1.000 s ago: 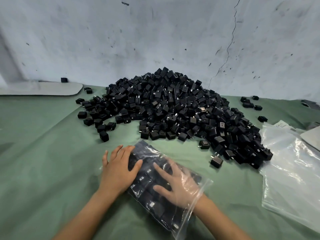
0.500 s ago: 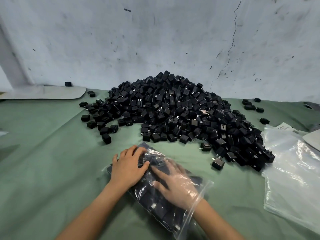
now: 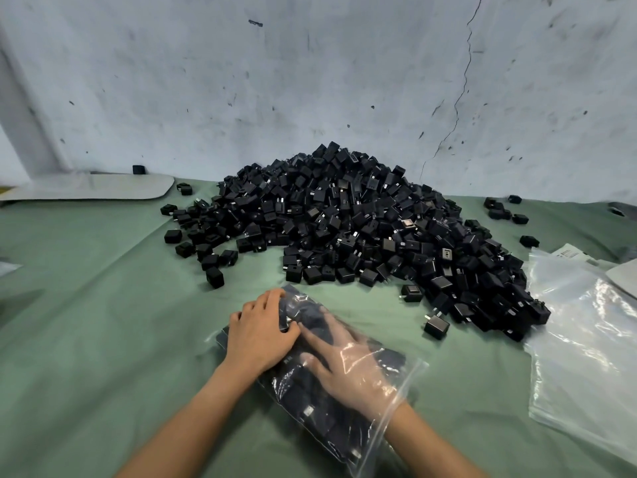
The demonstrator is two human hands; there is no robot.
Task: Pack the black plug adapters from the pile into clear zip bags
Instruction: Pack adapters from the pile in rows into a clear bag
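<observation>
Part-filled zip bag lies diagonal, mouth at near right. Left hand flat, pressing its far end; right hand inside, fingers spread, grasping nothing. Adapter pile just beyond, spreading right.

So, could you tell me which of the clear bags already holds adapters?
The bag under the left hand, with the right hand inside: it holds black adapters, while the bags stacked at right lie empty.

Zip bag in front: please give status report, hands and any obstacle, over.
Left hand rests on zip bag from outside. Right hand inside bag, fingers spread on packed adapters. Bag mouth open. Pile behind, nothing blocking.
</observation>
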